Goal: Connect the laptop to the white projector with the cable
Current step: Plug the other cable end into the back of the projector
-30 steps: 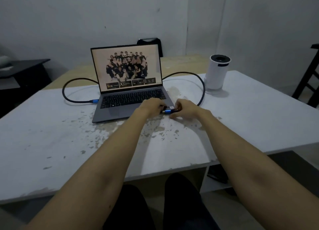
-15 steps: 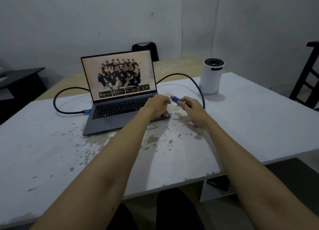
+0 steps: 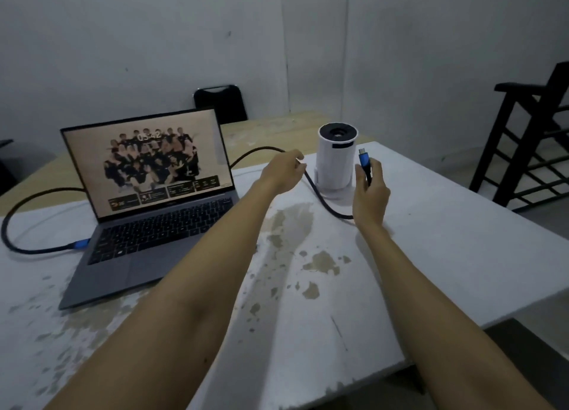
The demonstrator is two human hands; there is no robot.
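An open grey laptop (image 3: 147, 224) sits at the left of the white table (image 3: 446, 255), its screen lit. A black cable (image 3: 323, 198) has one blue plug in the laptop's left side and loops behind the screen. My right hand (image 3: 369, 194) grips the cable's free blue plug (image 3: 364, 161), held upright just right of the white cylindrical projector (image 3: 336, 157). My left hand (image 3: 284, 167) reaches over the cable just left of the projector; whether its fingers close on the cable I cannot tell.
The tabletop paint is worn in brown patches near the middle. A black chair back (image 3: 220, 103) stands behind a wooden table at the rear. A black wooden frame (image 3: 529, 144) stands at the right, past the table's edge.
Both hands moved away from the laptop's right front corner, up and right to the projector. The right hand carried the blue plug along and turned it upright.
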